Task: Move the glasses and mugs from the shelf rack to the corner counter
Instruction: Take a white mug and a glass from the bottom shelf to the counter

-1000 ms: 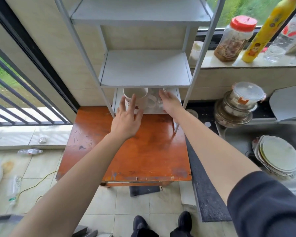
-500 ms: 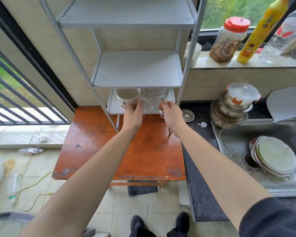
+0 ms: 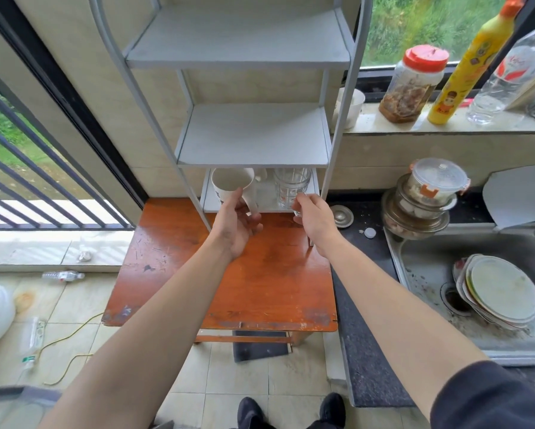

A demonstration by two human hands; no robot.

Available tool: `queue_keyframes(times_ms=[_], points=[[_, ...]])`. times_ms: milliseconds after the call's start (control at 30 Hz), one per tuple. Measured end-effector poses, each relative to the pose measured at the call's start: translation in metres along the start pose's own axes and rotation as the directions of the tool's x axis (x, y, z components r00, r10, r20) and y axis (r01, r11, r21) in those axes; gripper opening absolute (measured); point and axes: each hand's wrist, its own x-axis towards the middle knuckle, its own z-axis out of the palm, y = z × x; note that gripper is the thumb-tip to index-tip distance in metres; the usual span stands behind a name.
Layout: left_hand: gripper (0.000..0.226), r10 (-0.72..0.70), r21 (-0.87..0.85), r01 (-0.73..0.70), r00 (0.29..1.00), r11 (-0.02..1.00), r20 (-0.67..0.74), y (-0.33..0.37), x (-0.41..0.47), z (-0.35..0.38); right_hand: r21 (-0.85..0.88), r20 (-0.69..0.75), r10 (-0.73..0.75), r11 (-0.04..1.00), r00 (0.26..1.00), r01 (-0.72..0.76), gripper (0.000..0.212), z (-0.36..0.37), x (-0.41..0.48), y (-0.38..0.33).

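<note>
A scratched orange-brown table (image 3: 260,274) stands on a pale tiled floor between a barred window and a dark counter with a steel sink (image 3: 414,267), and a grey shelf rack (image 3: 253,134) stands at its far edge. At the rack's lowest shelf, the left hand (image 3: 236,226) grips a white mug (image 3: 230,185) with unreadable dark print, and the right hand (image 3: 314,219) pinches the base of a clear glass (image 3: 291,188). The label on the yellow bottle (image 3: 464,66) on the sill is too blurred to read.

Bare forearms; dark navy sleeve (image 3: 492,397) right; black shoes (image 3: 291,411).
</note>
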Motion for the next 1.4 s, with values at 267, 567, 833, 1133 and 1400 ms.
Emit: queue_keyframes(times_ms=[267,567,833,1133,1400], points=[[0.054,-0.036,0.207,0.054,0.995,0.977,-0.091,-0.007,-0.035,-0.036,0.092,0.001,0.061,0.994,0.998,-0.061,0.027,0.014,-0.027,0.002],[0.03,0.165,0.574,-0.09,0.983,0.814,-0.081,-0.061,-0.062,-0.048,0.086,-0.182,0.109,0.992,0.977,-0.094,0.039,-0.005,-0.087,0.069],[0.048,0.098,0.72,-0.233,0.97,0.654,0.224,-0.119,-0.087,0.024,0.235,-0.451,0.219,0.964,0.865,-0.121,0.043,-0.102,-0.156,0.123],[0.084,0.049,0.648,-0.494,0.815,0.58,0.578,-0.206,-0.193,0.188,0.336,-0.727,0.078,0.907,0.683,0.253,0.036,-0.284,-0.288,0.119],[0.046,-0.059,0.556,-0.564,0.668,0.611,0.742,-0.353,-0.366,0.344,0.144,-0.872,-0.004,0.954,0.49,0.263,0.051,-0.468,-0.468,0.181]])
